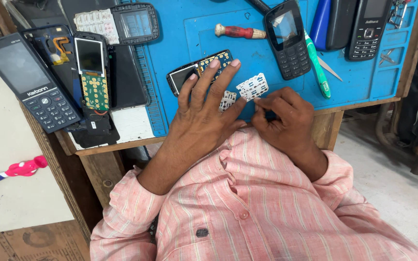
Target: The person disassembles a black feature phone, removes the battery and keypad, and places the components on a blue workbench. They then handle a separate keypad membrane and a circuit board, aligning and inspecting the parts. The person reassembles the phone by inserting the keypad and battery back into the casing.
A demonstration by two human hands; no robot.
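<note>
My left hand (204,108) lies flat with its fingers spread on the blue work mat (354,82). Its fingertips rest on a bare phone circuit board (197,70) with gold keypad contacts and a small screen. Under its thumb lies a white keypad membrane (227,100). My right hand (281,118) pinches the corner of a second white keypad membrane (252,87) between thumb and forefinger, just right of my left hand.
On the mat lie a black keypad phone (287,38), a red-handled tool (238,32), a green-handled tool (318,67) and another black phone (368,29). To the left are a large keypad phone (32,82), an opened phone with a green board (93,82) and loose covers.
</note>
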